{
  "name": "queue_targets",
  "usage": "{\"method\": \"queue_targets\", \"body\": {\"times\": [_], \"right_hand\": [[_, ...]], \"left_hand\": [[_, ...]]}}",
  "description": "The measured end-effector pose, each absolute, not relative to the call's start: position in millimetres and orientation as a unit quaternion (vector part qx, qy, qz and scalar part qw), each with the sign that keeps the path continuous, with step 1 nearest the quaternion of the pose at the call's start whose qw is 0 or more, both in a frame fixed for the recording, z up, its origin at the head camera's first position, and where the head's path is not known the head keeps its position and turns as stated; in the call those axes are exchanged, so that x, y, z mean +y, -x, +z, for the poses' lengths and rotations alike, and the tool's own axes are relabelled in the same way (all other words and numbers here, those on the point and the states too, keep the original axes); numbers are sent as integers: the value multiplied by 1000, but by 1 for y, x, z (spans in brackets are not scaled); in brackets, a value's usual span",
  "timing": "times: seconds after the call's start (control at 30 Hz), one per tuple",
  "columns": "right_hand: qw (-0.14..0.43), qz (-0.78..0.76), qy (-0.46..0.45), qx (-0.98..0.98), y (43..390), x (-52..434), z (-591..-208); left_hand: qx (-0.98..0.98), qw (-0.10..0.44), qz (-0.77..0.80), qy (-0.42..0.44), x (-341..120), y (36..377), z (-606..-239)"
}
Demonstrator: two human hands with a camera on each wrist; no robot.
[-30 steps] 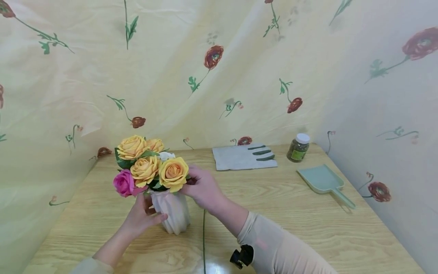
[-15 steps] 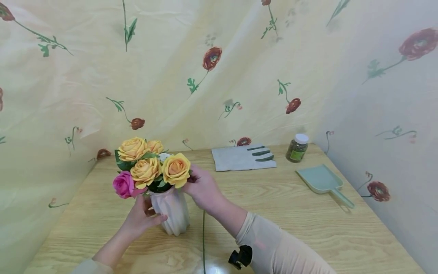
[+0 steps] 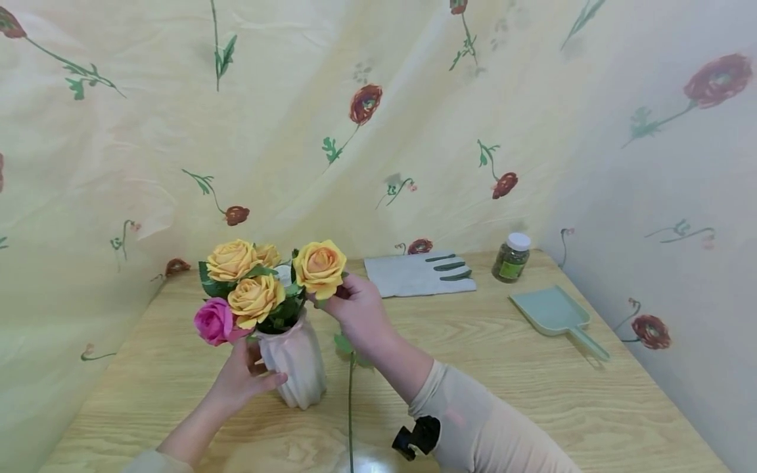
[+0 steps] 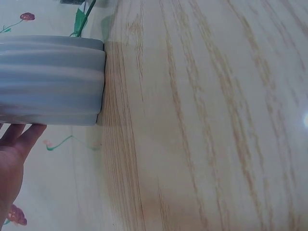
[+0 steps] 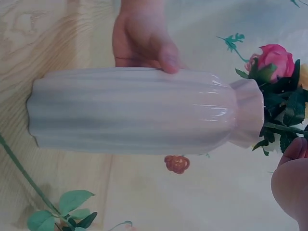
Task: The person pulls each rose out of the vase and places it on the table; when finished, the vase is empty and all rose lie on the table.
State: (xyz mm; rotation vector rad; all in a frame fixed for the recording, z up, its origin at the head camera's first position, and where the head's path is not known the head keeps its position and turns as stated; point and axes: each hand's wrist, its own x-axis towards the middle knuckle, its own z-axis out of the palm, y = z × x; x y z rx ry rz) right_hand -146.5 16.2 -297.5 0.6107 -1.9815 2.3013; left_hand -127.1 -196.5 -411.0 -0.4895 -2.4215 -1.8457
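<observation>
Right hand (image 3: 357,309) pinches a yellow rose (image 3: 320,266) just under its bloom, fingers curled round the top of the stem, and the flower sits raised above and to the right of the rest of the bunch. Its long green stem (image 3: 349,401) runs down toward the camera past the right side of the white ribbed vase (image 3: 294,364), with a leaf or two showing beside the wrist. Left hand (image 3: 245,378) wraps the left side of the vase, thumb lying across its front, holding it upright on the wooden surface (image 3: 503,387). In the vase: two yellow roses at the back, another yellow rose (image 3: 254,299) in front, and a pink rose (image 3: 214,320) leaning out over the left rim, dark green leaves packed between them. From the right wrist view, the vase (image 5: 134,110) fills the frame, the left hand (image 5: 142,41) pressed against its far side and the pink rose (image 5: 274,57) at the flared mouth. The left wrist view catches only the base of the vase (image 4: 50,82) standing on the wood grain, fingertips (image 4: 19,134) just beside it. Farther back on the surface, a grey glove (image 3: 416,274) lies flat, a small jar with a white lid (image 3: 511,257) stands near it, and a pale green scoop (image 3: 558,315) rests toward the right edge. A flower-print cloth (image 3: 355,131) hangs behind it all.
</observation>
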Motion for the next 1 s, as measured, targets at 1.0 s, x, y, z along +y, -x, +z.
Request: {"method": "queue_targets", "body": {"times": [1.0], "right_hand": [[79, 875, -268, -395, 144, 38, -273]], "left_hand": [[-784, 48, -596, 167, -198, 128, -413]]}}
